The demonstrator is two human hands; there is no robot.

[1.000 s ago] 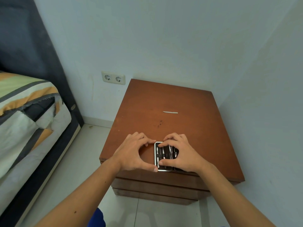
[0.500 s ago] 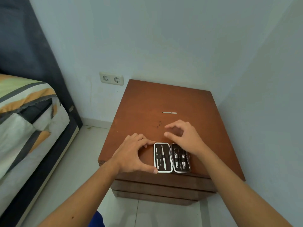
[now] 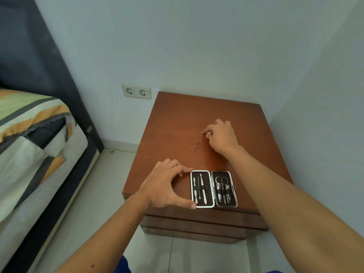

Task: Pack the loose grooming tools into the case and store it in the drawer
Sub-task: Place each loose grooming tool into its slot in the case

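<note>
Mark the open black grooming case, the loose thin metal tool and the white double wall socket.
open black grooming case (image 3: pixel 213 189): head view, centre hinge.
loose thin metal tool (image 3: pixel 203 132): head view, exposed tip.
white double wall socket (image 3: pixel 136 91): head view, plate centre.

The right hand (image 3: pixel 221 135) is moved from the opened case (image 3: pixel 214 189) to the table's middle, where the loose tool (image 3: pixel 204 133) is now pinched.

Home bedroom, bed (image 3: pixel 29 134), wooden nightstand (image 3: pixel 197 115), wall socket (image 3: pixel 136 91)
</note>
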